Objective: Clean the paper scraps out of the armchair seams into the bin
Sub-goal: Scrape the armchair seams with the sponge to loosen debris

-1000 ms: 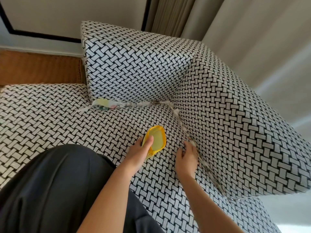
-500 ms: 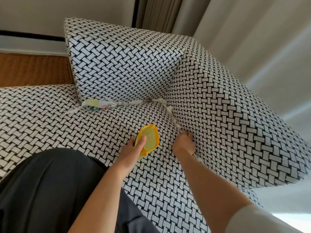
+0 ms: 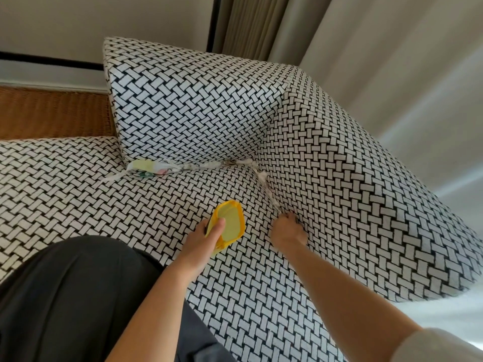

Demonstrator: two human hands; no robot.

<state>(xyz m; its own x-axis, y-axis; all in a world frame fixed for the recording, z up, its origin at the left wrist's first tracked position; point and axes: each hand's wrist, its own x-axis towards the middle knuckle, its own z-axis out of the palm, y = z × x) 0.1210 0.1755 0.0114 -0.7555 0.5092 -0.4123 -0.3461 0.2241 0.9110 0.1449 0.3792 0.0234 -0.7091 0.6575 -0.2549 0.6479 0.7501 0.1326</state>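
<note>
Up at 10 o'clock from the hands, the back-seam scraps (image 3: 162, 168) lie as one long crumpled strip running 9-to-3, white with pale green and pink bits; left hand (image 3: 206, 239) grips the little yellow bin (image 3: 231, 223), thumb over its rim; right hand (image 3: 287, 232) is nearer the side-seam scraps (image 3: 269, 189), a thin white line heading off at 11 o'clock from its fingertips; those fingers are curled down into the crease, pinching paper or not, can't tell

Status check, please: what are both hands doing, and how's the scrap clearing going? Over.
Left hand grips yellow bin. Right hand dug into side seam, grasp hidden. Paper scraps line back seam. Nothing blocking.
</note>
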